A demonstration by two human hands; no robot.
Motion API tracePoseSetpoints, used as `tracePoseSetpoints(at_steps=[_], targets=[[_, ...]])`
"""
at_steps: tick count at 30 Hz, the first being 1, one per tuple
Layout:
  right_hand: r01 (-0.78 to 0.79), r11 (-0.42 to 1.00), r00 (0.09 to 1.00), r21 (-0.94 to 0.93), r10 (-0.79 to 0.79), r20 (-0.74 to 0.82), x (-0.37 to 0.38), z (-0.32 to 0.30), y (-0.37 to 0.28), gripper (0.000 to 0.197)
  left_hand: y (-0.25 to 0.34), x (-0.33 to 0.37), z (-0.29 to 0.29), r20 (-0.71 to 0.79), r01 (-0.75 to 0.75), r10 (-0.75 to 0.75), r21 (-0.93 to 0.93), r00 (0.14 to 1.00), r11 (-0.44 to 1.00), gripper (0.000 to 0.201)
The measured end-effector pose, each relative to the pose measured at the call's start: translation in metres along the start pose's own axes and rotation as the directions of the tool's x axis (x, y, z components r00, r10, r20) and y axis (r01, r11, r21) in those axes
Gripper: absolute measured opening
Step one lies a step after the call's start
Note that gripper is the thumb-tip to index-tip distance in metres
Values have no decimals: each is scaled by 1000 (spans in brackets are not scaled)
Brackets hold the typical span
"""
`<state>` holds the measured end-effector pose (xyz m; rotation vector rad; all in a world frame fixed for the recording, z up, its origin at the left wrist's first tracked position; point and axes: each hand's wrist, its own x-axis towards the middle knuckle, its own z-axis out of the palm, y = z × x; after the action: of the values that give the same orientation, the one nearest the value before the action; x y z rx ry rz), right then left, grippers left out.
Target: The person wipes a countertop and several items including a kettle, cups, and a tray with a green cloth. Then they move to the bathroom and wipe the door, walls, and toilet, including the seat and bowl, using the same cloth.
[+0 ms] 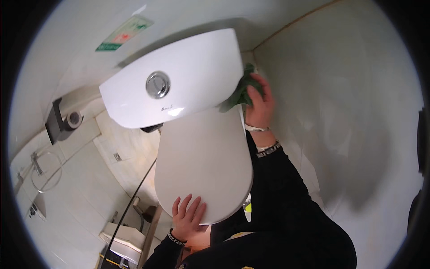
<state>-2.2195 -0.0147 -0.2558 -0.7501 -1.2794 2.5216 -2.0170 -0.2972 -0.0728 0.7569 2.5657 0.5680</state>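
Observation:
A white toilet with its lid (204, 157) down fills the middle of the head view. Behind the lid stands its cistern (197, 67), topped by a round chrome flush button (158, 84). My right hand (262, 103) grips a dark green cloth (242, 92) against the cistern's right side. Part of the cloth hangs down near the back of the lid, and some of it is hidden by my fingers. Flat on the front edge of the lid rests my left hand (189, 219), its fingers spread and nothing in it.
A pale tiled wall (345, 103) rises close on the right. On the left are a toilet-roll holder (56, 123), a shower hose (56, 179) and a white washbasin (123, 237). A coloured sticker (124, 33) is on the wall behind the cistern.

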Motion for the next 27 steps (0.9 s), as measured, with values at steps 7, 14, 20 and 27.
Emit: tracePoseSetpoints(at_steps=[7, 14, 20, 27], targets=[[-74, 891, 997, -448, 60, -47, 124, -44, 111, 31, 3, 14, -14, 21, 4, -5, 47, 1000, 999, 50], [-37, 933, 996, -358, 3, -93, 130, 23, 46, 43, 0, 31, -31, -43, -8, 12, 104, 999, 995, 53], [212, 864, 966, -456, -116, 229, 166, 5, 58, 45, -5, 32, -35, -42, -15, 18, 79, 999, 997, 56], [-272, 692, 958, -669, 258, -122, 164, -87, 170, 45, -5, 18, -26, 14, -21, 21, 34, 1000, 999, 52]])
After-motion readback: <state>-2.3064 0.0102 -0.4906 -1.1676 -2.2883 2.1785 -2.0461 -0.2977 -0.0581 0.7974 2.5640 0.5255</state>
